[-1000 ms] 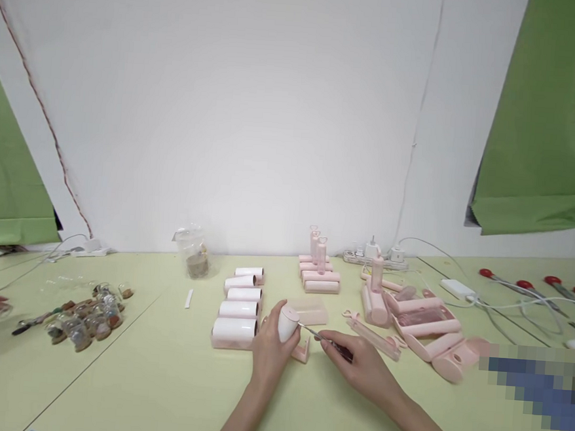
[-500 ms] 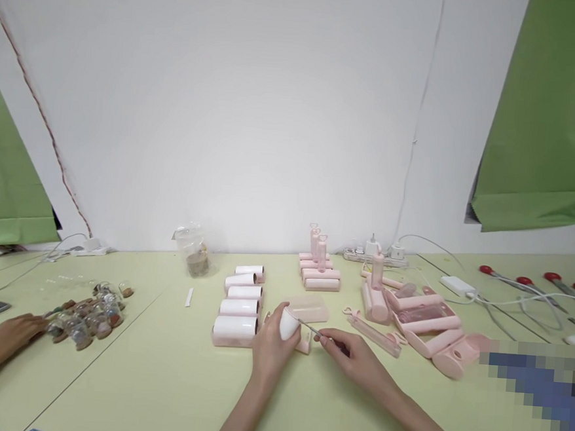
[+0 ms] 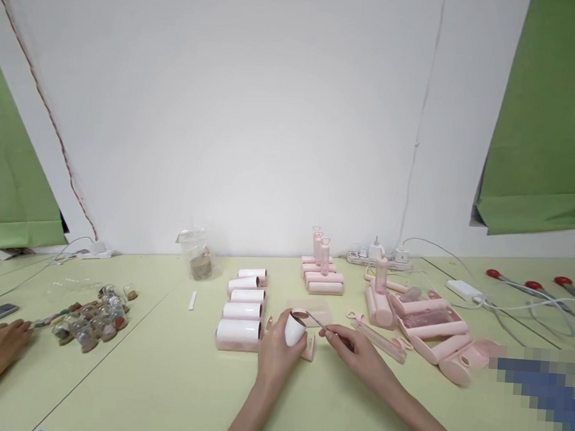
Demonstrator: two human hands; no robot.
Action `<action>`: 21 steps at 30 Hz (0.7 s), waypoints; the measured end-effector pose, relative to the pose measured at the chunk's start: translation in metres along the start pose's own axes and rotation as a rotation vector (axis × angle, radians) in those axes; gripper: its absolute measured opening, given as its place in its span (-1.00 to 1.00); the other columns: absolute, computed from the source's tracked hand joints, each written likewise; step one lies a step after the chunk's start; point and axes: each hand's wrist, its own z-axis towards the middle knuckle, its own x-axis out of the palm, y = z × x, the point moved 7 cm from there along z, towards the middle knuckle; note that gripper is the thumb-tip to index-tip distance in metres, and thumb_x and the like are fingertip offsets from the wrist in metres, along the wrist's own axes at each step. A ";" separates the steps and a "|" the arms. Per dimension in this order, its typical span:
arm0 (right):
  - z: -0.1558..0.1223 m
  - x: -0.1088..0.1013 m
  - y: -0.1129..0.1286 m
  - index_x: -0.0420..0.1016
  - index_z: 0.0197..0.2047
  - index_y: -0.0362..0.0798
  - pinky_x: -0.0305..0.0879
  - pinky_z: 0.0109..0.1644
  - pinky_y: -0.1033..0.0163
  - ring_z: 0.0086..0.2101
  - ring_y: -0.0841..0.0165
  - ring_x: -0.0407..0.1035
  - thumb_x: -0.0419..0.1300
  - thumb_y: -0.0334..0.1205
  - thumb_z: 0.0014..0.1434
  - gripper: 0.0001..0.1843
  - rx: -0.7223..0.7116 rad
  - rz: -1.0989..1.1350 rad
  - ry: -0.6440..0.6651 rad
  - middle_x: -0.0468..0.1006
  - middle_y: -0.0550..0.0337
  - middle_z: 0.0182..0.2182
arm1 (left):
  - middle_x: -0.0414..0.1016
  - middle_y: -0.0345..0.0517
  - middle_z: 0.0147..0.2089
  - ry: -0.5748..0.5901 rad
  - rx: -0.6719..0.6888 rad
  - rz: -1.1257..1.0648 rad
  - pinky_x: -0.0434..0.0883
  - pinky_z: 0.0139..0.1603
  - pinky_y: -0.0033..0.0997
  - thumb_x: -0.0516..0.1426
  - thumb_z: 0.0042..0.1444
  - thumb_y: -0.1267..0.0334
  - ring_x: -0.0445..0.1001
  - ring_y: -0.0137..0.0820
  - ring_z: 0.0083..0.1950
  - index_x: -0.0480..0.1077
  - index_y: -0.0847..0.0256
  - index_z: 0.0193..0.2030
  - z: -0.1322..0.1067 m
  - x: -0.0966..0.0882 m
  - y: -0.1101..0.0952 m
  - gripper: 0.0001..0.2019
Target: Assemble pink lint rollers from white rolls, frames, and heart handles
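My left hand (image 3: 276, 351) is wrapped around a white lint-roller roll (image 3: 295, 333), held tilted with its brown open end facing up. My right hand (image 3: 354, 351) pinches a thin metal tool (image 3: 316, 324), its tip close to the roll's open rim; whether they touch I cannot tell. Under and beside my left hand lies a small pink plastic part (image 3: 310, 350), partly hidden. Left of that hand, several white rolls (image 3: 238, 331) lie in a column, pink showing beneath them. Behind the roll is a pale pink translucent cover (image 3: 317, 311) on the table.
Pink lint rollers (image 3: 326, 288) line up at the back, and more pink parts (image 3: 435, 324) pile up at right. A plastic bag (image 3: 200, 265), a white strip (image 3: 192, 300) and small glass jars (image 3: 97, 324) lie leftward. Another person's hand (image 3: 5, 347) rests at far left. Cables run right.
The roll has been tipped so that its brown end shows, and the tool's tip has backed off slightly from it. The other person's hand has drawn away from the jars.
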 end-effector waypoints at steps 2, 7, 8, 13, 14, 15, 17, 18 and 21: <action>0.004 0.003 0.003 0.46 -0.30 -0.04 0.15 -0.43 0.31 -0.47 0.32 0.29 -0.09 0.00 0.15 -0.61 -0.009 -0.004 0.030 0.49 0.20 -0.47 | 0.47 -0.15 -0.14 0.010 -0.005 -0.031 0.29 -0.13 -0.31 0.05 -0.05 0.23 0.37 -0.21 -0.07 0.25 0.08 -0.02 0.002 -0.001 -0.001 -0.62; 0.029 0.000 0.005 0.49 -0.38 -0.04 0.11 -0.44 0.31 -0.49 0.33 0.29 -0.03 -0.04 0.10 -0.66 -0.004 -0.030 0.027 0.49 0.22 -0.52 | 0.51 -0.13 -0.26 0.183 -0.093 -0.050 0.31 -0.23 -0.39 0.10 -0.11 0.21 0.44 -0.26 -0.20 0.36 0.15 -0.19 0.023 0.004 -0.002 -0.73; 0.036 -0.003 0.001 0.49 -0.41 -0.05 0.11 -0.44 0.31 -0.48 0.31 0.29 -0.01 -0.04 0.08 -0.66 0.008 -0.033 0.012 0.49 0.21 -0.52 | 0.51 -0.11 -0.32 0.214 -0.110 -0.050 0.32 -0.29 -0.40 0.13 -0.14 0.22 0.45 -0.25 -0.25 0.38 0.18 -0.25 0.030 0.005 -0.003 -0.74; 0.059 -0.016 -0.018 0.48 -0.46 -0.09 0.10 -0.48 0.31 -0.52 0.31 0.29 0.05 -0.01 0.00 -0.67 0.037 0.013 -0.089 0.45 0.20 -0.57 | 0.50 -0.02 -0.40 0.216 -0.170 -0.049 0.32 -0.37 -0.34 0.19 -0.26 0.22 0.46 -0.15 -0.31 0.37 0.25 -0.33 0.054 0.006 -0.004 -0.72; 0.060 -0.018 -0.018 0.47 -0.46 -0.09 0.09 -0.51 0.31 -0.56 0.34 0.27 0.04 0.01 -0.01 -0.66 0.033 0.039 -0.112 0.42 0.22 -0.61 | 0.50 0.00 -0.39 0.191 -0.170 -0.052 0.32 -0.35 -0.32 0.19 -0.26 0.22 0.46 -0.13 -0.29 0.37 0.26 -0.32 0.055 0.005 -0.005 -0.71; 0.059 -0.020 -0.017 0.45 -0.45 -0.09 0.07 -0.55 0.33 -0.60 0.37 0.23 0.03 0.04 0.00 -0.64 0.029 0.070 -0.139 0.37 0.26 -0.66 | 0.50 0.02 -0.36 0.156 -0.165 -0.059 0.31 -0.31 -0.30 0.19 -0.25 0.21 0.45 -0.11 -0.26 0.35 0.26 -0.29 0.055 0.003 -0.006 -0.68; 0.056 -0.024 -0.011 0.40 -0.40 -0.07 0.03 -0.62 0.34 -0.69 0.42 0.14 -0.05 0.08 0.06 -0.59 0.020 0.139 -0.200 0.25 0.33 -0.71 | 0.47 0.05 -0.26 0.059 -0.140 -0.087 0.29 -0.21 -0.27 0.16 -0.19 0.18 0.42 -0.10 -0.15 0.28 0.25 -0.14 0.053 -0.003 -0.009 -0.58; 0.053 -0.027 -0.007 0.36 -0.36 -0.06 0.03 -0.64 0.35 -0.71 0.45 0.12 -0.10 0.09 0.09 -0.59 0.012 0.174 -0.233 0.24 0.35 -0.70 | 0.45 0.05 -0.20 0.006 -0.123 -0.109 0.27 -0.15 -0.27 0.14 -0.14 0.16 0.39 -0.12 -0.09 0.20 0.24 -0.05 0.051 -0.006 -0.011 -0.53; 0.045 -0.039 0.008 0.26 -0.30 0.00 0.19 -0.52 0.34 -0.58 0.44 0.25 -0.14 0.08 0.14 -0.65 -0.022 0.251 -0.322 0.32 0.30 -0.53 | 0.39 0.05 -0.11 -0.105 -0.061 -0.200 0.23 -0.07 -0.29 0.03 -0.01 0.21 0.35 -0.21 -0.02 0.01 0.23 0.06 0.044 -0.010 -0.019 -0.52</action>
